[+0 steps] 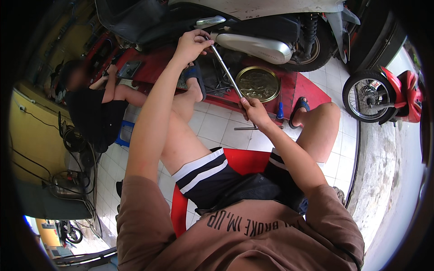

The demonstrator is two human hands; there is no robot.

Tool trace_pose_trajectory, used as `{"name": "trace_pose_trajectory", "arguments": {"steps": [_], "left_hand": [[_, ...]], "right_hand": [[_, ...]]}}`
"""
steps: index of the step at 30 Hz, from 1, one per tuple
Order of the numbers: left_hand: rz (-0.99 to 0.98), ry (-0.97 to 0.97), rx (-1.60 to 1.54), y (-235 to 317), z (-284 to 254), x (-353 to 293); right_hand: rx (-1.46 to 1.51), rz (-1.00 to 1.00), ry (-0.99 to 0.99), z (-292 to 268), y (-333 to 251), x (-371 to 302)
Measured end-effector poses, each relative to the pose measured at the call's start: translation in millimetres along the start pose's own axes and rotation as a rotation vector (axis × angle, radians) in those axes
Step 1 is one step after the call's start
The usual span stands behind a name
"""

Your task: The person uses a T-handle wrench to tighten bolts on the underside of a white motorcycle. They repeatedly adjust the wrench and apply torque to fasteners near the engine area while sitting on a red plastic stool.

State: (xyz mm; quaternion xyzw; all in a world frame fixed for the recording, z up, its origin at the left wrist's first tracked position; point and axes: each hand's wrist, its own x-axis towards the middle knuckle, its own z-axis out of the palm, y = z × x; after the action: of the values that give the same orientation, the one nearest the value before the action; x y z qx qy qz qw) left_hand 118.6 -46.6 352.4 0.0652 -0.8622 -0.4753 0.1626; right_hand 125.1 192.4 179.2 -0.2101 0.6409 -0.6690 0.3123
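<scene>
A long chrome T-handle wrench [226, 68] slants between my two hands, in front of a scooter's silver side cover [253, 46]. My left hand [192, 47] is closed on the far end of its shaft, thumb and fingers pinched there; the tip itself is mostly hidden. Lower and to the right, my right hand [254, 112] is wrapped round the near end, just above the crossbar [243, 128]. Behind the shaft, a round gold-coloured dish [237, 86] rests on the red platform [312, 90]. Several loose metal tools lie to its left, too dark to name.
A blue-handled screwdriver [280, 110] stands near the platform's front edge. At the left, another person [92, 108] sits by a grey tray [130, 69]. My feet are at the platform, and I sit on a red stool [247, 161]. A red motorbike [404, 97] is at the right.
</scene>
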Motion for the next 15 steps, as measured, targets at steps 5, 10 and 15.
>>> {"name": "trace_pose_trajectory", "arguments": {"steps": [5, 10, 15], "left_hand": [[0.103, 0.089, 0.073, -30, 51, 17], [0.105, 0.039, 0.329, -52, 130, 27], [-0.285, -0.011, -0.098, -86, 236, 33]], "right_hand": [[0.322, 0.13, -0.048, 26, 33, -5], [0.564, 0.311, 0.163, 48, 66, -6], [0.583, 0.446, 0.371, 37, 78, 0]]}}
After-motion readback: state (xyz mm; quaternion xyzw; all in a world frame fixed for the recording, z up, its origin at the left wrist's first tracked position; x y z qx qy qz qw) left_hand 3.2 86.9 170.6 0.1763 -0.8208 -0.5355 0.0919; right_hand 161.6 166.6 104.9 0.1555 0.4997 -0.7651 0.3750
